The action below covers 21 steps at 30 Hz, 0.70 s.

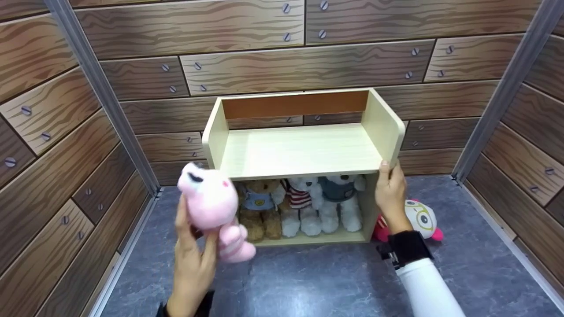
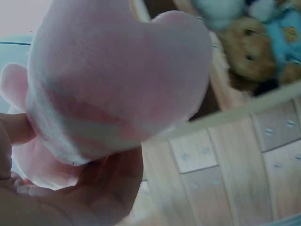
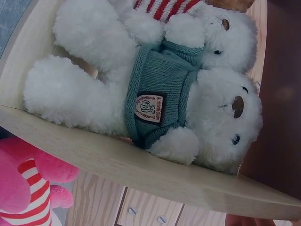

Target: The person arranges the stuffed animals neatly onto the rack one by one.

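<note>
My left hand (image 1: 194, 255) grips a pink plush toy (image 1: 211, 198) around its striped body, in front of the left side of a pale wooden shelf (image 1: 299, 149). In the left wrist view, the plush toy (image 2: 122, 70) fills much of the picture. With thumb on its front edge, my right hand (image 1: 391, 193) holds the shelf's right side panel (image 1: 383, 127). On the lower tier stand a brown teddy bear (image 1: 260, 202) in a blue top, a white teddy bear (image 1: 299, 198) in red stripes, and a white teddy bear (image 3: 221, 113) in a green sweater.
A plush toy (image 1: 421, 220) with a white face and pink limbs lies on the grey floor (image 1: 308, 281), right of the shelf and partly behind my right wrist. Wood-patterned walls (image 1: 246, 26) enclose the space on the left, back and right.
</note>
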Each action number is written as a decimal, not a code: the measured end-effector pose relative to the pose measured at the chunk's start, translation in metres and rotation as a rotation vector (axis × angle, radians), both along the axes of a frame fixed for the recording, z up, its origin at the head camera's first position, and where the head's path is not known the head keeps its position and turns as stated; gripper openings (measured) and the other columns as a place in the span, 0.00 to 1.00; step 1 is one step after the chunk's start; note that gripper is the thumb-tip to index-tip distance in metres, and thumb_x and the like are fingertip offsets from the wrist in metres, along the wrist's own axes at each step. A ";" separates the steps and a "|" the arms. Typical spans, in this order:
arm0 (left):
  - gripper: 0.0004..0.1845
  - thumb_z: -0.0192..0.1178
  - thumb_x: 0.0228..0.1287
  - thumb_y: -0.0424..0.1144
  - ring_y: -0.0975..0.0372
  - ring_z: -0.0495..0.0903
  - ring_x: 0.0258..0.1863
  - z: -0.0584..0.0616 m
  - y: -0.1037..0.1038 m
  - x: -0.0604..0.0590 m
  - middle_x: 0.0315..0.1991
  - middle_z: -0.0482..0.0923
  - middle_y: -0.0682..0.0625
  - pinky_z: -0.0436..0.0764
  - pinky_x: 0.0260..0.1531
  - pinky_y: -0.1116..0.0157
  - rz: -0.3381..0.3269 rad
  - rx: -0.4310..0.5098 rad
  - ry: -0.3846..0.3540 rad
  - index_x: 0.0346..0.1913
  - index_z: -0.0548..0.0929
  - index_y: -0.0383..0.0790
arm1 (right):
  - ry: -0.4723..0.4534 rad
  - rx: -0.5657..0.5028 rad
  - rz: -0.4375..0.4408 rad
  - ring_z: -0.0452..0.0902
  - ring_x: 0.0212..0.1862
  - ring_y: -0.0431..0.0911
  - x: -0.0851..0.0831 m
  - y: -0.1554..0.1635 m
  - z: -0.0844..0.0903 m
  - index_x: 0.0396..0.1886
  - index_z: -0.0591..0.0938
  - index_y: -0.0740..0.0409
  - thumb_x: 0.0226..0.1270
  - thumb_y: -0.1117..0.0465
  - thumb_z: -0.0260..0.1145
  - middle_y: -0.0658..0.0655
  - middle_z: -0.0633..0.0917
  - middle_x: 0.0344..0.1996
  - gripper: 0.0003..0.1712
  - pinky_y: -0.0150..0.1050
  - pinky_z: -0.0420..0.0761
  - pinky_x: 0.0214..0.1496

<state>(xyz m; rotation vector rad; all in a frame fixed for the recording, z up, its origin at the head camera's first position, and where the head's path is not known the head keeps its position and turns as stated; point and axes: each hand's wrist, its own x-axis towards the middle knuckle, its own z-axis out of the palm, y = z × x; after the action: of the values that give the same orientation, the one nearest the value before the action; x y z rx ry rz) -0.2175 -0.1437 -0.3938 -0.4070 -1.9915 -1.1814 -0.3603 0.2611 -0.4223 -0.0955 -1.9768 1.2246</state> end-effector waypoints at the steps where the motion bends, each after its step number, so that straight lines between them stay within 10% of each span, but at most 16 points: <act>1: 0.45 0.58 0.68 0.25 0.49 0.75 0.59 0.005 0.003 -0.002 0.71 0.64 0.36 0.75 0.59 0.61 -0.017 -0.002 0.024 0.79 0.43 0.44 | 0.003 -0.001 -0.002 0.70 0.65 0.68 0.000 0.000 0.000 0.63 0.73 0.68 0.79 0.54 0.49 0.75 0.77 0.59 0.25 0.62 0.66 0.66; 13: 0.41 0.54 0.75 0.36 0.49 0.74 0.63 0.080 0.044 -0.067 0.76 0.57 0.38 0.75 0.61 0.47 -0.149 0.013 0.247 0.78 0.46 0.75 | 0.019 0.013 -0.021 0.71 0.63 0.69 -0.001 0.001 0.001 0.63 0.73 0.68 0.78 0.54 0.50 0.75 0.78 0.57 0.25 0.63 0.67 0.64; 21: 0.54 0.57 0.69 0.29 0.43 0.68 0.67 0.082 0.059 -0.134 0.76 0.51 0.30 0.72 0.63 0.47 -0.027 -0.060 0.264 0.73 0.39 0.88 | -0.008 0.005 -0.009 0.71 0.63 0.70 0.000 -0.001 0.000 0.63 0.72 0.69 0.78 0.54 0.48 0.76 0.77 0.58 0.26 0.65 0.66 0.64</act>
<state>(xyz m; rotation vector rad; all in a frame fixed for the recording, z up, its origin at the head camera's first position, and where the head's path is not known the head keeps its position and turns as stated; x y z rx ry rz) -0.3518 -0.0849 -0.3121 -0.5903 -1.8004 -1.0281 -0.3603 0.2601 -0.4224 -0.1070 -1.9845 1.2156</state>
